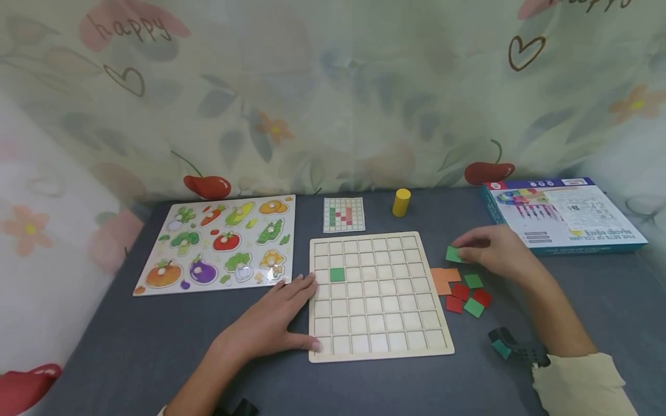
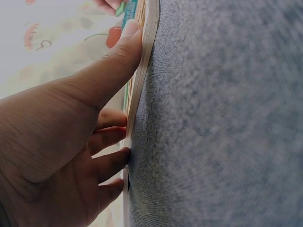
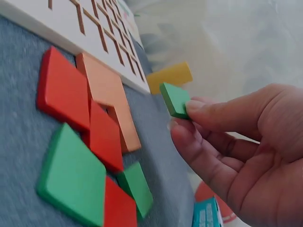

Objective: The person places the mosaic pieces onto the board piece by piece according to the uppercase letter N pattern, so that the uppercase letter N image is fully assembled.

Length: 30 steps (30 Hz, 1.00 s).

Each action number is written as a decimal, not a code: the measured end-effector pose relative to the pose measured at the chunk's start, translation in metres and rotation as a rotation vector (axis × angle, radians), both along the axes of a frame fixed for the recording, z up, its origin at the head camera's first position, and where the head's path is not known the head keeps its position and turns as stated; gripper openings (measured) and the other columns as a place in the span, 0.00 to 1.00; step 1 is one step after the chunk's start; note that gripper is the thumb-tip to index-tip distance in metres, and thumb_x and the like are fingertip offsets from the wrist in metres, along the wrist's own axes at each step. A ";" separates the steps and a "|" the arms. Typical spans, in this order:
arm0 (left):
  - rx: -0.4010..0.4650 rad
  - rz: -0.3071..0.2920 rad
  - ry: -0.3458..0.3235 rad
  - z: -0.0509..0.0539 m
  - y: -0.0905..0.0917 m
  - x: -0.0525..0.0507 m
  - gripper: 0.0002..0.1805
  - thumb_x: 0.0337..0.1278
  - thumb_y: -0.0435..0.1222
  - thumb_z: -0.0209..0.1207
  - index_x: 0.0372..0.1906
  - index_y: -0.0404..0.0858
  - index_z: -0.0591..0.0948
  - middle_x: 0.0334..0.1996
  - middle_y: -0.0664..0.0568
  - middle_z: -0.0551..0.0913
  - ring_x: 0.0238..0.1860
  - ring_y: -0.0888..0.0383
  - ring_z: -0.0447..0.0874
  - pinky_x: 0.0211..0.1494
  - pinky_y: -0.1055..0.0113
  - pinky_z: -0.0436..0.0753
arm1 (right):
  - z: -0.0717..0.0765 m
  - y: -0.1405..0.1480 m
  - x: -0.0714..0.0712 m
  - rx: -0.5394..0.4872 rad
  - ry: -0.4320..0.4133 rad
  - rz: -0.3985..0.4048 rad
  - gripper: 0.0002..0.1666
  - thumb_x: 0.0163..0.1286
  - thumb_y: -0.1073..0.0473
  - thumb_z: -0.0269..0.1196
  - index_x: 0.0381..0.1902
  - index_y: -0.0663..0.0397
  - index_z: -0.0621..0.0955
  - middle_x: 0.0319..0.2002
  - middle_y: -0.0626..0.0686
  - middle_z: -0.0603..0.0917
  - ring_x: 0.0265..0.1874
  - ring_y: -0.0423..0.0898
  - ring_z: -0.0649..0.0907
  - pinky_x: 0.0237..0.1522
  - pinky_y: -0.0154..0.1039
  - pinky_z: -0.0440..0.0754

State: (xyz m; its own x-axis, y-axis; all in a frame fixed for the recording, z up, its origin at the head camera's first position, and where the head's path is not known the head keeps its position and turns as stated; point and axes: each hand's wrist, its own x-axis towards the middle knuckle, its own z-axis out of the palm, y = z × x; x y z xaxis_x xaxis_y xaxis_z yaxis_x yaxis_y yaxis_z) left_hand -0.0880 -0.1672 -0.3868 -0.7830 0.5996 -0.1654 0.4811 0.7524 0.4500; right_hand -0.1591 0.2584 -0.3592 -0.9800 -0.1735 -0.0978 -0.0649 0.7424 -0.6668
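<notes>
My right hand [image 1: 491, 251] pinches a small green square tile [image 3: 174, 100] between thumb and fingers, raised above the table beside the grid board [image 1: 382, 353]. On the left edge of that pale wooden board rests my left hand [image 1: 270, 320]; its thumb and fingertips touch the rim in the left wrist view. One green tile [image 1: 337, 274] sits in a cell at the board's upper left. Near the board's right side lie loose red tiles [image 3: 64, 90], green tiles [image 3: 73, 175] and an orange L-shaped piece [image 3: 102, 80], some touching each other.
A small pattern card [image 1: 344, 215] lies behind the board, and a yellow cylinder [image 1: 401, 203] stands to its right. At the left is a vegetable puzzle board [image 1: 215, 248]. A flat box [image 1: 567, 216] occupies the back right, before a printed cloth [image 1: 333, 104].
</notes>
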 end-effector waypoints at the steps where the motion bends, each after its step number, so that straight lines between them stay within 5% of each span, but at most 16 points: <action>1: 0.001 -0.001 -0.002 0.000 0.000 0.000 0.58 0.50 0.64 0.67 0.78 0.37 0.59 0.78 0.47 0.55 0.77 0.47 0.50 0.77 0.45 0.49 | 0.000 -0.003 0.000 -0.017 -0.010 0.007 0.11 0.69 0.63 0.66 0.46 0.62 0.87 0.42 0.57 0.86 0.37 0.50 0.83 0.39 0.40 0.82; 12: 0.006 0.005 0.007 -0.001 0.001 0.000 0.58 0.50 0.65 0.66 0.79 0.37 0.59 0.78 0.49 0.55 0.78 0.47 0.49 0.77 0.46 0.49 | 0.000 -0.053 0.001 -0.091 -0.086 0.074 0.08 0.67 0.61 0.69 0.42 0.55 0.90 0.44 0.54 0.86 0.45 0.52 0.80 0.44 0.45 0.79; 21: 0.026 -0.001 0.015 -0.001 0.000 0.000 0.58 0.50 0.65 0.66 0.78 0.36 0.59 0.78 0.48 0.56 0.78 0.48 0.50 0.77 0.46 0.49 | -0.003 -0.095 0.000 -0.185 -0.072 0.207 0.05 0.64 0.66 0.68 0.38 0.57 0.89 0.38 0.50 0.87 0.34 0.46 0.83 0.41 0.43 0.81; 30: 0.018 0.018 -0.003 -0.002 0.001 0.000 0.60 0.49 0.67 0.66 0.79 0.37 0.57 0.79 0.49 0.54 0.78 0.52 0.50 0.77 0.47 0.48 | -0.006 -0.136 0.001 -0.175 -0.070 0.253 0.05 0.63 0.68 0.69 0.35 0.55 0.89 0.36 0.47 0.87 0.33 0.44 0.81 0.39 0.41 0.79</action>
